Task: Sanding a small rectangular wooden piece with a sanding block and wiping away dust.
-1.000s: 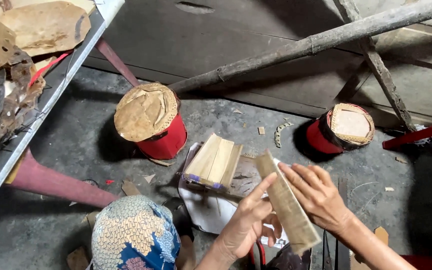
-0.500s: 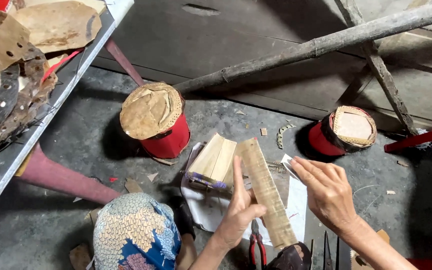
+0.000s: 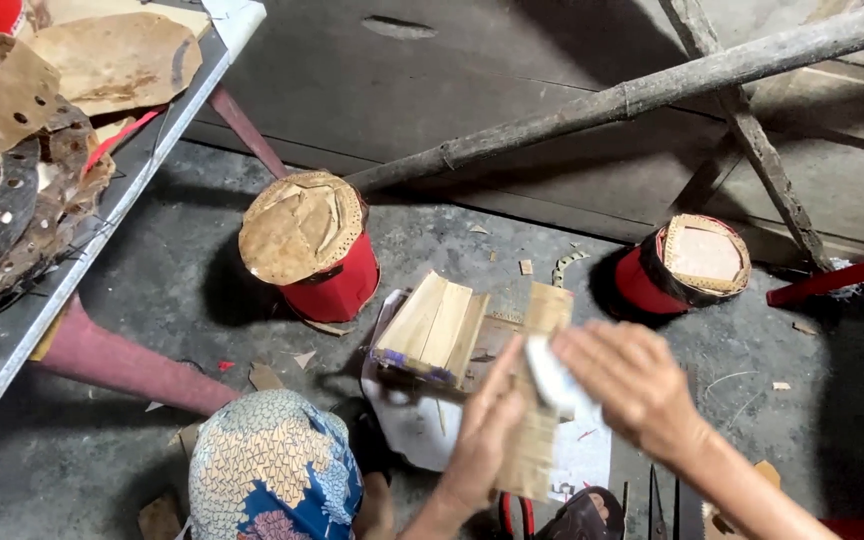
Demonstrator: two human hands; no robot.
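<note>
Grey concrete floor (image 3: 152,300), red stools (image 3: 337,285), timber wall (image 3: 512,60).

At frame centre I see my left hand (image 3: 482,440) under a long strip (image 3: 537,400), my right hand (image 3: 632,385) just right of it; the wooden bundle (image 3: 432,325) lies left; one stool (image 3: 312,245) upper left, another stool (image 3: 692,265) upper right.

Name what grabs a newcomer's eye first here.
Low in the middle, the left hand holds a long tan wooden strip upright while the right hand presses a small white piece against it. Behind them two red cylindrical tubs topped with worn cardboard stand on the grey floor, one centre-left, one right.
</note>
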